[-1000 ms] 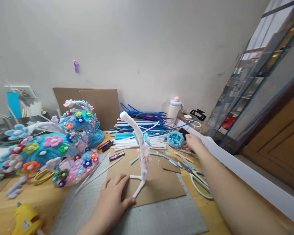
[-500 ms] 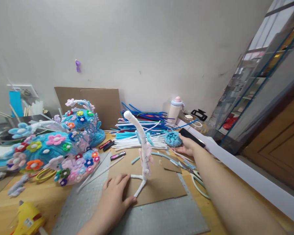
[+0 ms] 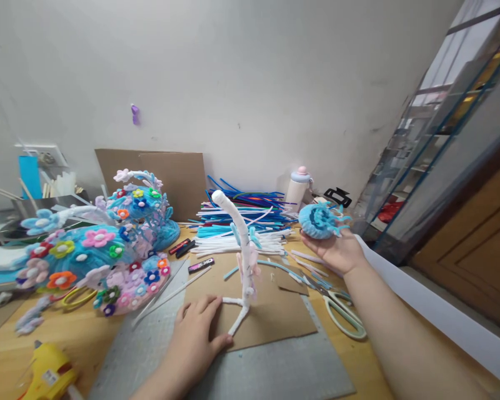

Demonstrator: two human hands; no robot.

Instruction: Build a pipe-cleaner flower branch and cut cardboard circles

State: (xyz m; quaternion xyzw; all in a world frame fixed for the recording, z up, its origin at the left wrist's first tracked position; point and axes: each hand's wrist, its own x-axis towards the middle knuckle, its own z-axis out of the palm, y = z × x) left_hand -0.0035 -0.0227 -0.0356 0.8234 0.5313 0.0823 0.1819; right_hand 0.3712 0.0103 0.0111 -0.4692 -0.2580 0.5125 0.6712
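My left hand [image 3: 202,329] presses on the base of a white wrapped pipe-cleaner stem [image 3: 245,261], thumb and fingers at its two feet. The stem stands upright with a curved top; small blue and pink pieces are attached to it. Part of its base is hidden under the hand. Below it lies a brown cardboard sheet [image 3: 279,319] on a grey cutting mat [image 3: 283,364]. To the right, my right hand [image 3: 335,251], palm up, holds a round light-blue pipe-cleaner piece [image 3: 314,222] raised, its hollow side and loose curly ends showing.
At left stand pipe-cleaner flower pieces [image 3: 83,250], with a yellow glue gun [image 3: 50,369] in front. Pipe cleaners [image 3: 241,216] are heaped at the back beside a white bottle [image 3: 298,189]. Scissors [image 3: 345,316] lie near my right forearm. A small labelled stick [image 3: 200,265] rests behind the cardboard.
My right hand has lifted the light-blue piece off the table and turned it, so its hollow side and loose ends show. My left hand and the stem have stayed put.
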